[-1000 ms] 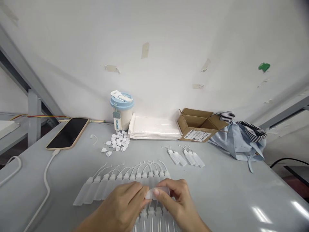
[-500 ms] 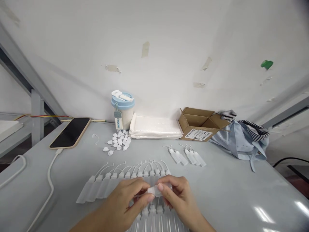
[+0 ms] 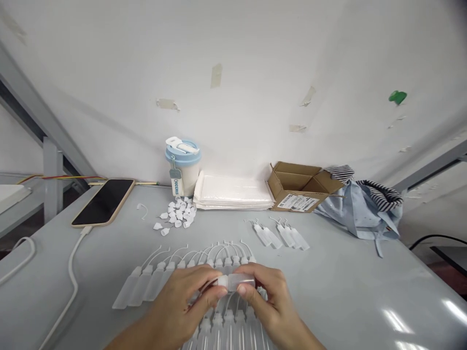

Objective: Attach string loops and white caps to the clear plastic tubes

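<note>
Between my two hands lies a small translucent plastic bottle (image 3: 239, 282), held sideways above the rows. My left hand (image 3: 188, 299) pinches its white cap (image 3: 222, 281) between thumb and fingers; a thin curved tube runs from the cap back under that hand. My right hand (image 3: 272, 299) grips the bottle's body with thumb and fingertips. Behind the hands stretches a row of similar bottles (image 3: 142, 284) with bent white tubes pointing away. Nearer to me, below the hands, a second row of bottles (image 3: 229, 328) is partly covered by them.
A pile of small white caps (image 3: 178, 214) lies before a blue-lidded cup (image 3: 184, 167). Several bottles (image 3: 292, 236) lie apart on the right. Along the wall sit white packets (image 3: 233, 192), an open cardboard box (image 3: 297, 187) and a blue cloth bag (image 3: 359, 209). A phone (image 3: 104, 203) charges at left.
The right-hand fingers have shifted along the bottle, so more of its body shows. The bottle now lies more level, and the left hand still pinches the cap. The view has shifted slightly.
</note>
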Motion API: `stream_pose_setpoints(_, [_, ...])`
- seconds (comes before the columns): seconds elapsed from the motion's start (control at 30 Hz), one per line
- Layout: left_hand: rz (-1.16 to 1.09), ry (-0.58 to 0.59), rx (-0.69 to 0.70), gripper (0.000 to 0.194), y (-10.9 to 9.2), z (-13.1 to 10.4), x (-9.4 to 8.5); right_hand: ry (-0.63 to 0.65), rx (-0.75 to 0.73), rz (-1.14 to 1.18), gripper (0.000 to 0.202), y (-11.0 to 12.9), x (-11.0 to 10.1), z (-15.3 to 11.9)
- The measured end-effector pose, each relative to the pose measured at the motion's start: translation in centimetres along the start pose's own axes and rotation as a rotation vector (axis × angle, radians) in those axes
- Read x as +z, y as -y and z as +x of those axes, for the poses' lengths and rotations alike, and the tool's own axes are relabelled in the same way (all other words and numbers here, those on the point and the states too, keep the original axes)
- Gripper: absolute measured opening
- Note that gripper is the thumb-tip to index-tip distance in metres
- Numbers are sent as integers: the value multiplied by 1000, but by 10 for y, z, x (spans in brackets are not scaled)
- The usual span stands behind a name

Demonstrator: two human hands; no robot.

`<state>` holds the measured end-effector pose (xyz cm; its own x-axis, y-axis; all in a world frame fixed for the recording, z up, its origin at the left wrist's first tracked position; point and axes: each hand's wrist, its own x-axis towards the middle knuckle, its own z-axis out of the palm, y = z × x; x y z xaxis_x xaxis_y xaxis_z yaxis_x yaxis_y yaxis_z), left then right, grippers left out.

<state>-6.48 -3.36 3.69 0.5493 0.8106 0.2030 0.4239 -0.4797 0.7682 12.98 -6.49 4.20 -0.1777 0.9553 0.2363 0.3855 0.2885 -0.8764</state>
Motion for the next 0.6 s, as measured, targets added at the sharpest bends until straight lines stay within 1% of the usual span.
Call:
stream_pose_setpoints(0.07, [60, -85, 120, 17, 5, -2, 4, 1, 65, 18, 28, 0, 1, 0])
stream_pose_setpoints(0.13, [88, -150, 208, 13, 7, -3, 7, 11, 129, 49, 30, 0, 2, 0])
stream_pose_setpoints(0.23, [101, -151, 244, 13, 9, -1, 8, 22, 223, 110, 34, 0, 1, 3])
stream_pose_setpoints(0.3, [134, -150, 205, 15, 11, 2, 5, -11, 262, 106, 34, -2, -6, 7])
stream_pose_setpoints(0.33, [169, -169, 167, 17, 14, 4, 2, -53, 272, 76, 34, -5, -11, 10])
stream_pose_setpoints(0.4, [277, -248, 67, 21, 25, 9, -9, -190, 276, -30, 34, -12, -25, 15])
stream_pose_setpoints(0.47, [411, -334, -7, 27, 41, 13, -23, -385, 276, -169, 37, -25, -42, 20])
stream_pose_setpoints(0.5, [470, -356, -54, 31, 50, 14, -32, -471, 282, -244, 39, -32, -51, 21])
stream_pose_setpoints(0.57, [545, -318, -150, 35, 66, 16, -47, -570, 283, -427, 44, -47, -65, 23])
stream_pose_setpoints(0.6, [576, -315, -188, 37, 73, 17, -53, -583, 265, -510, 44, -54, -71, 23])
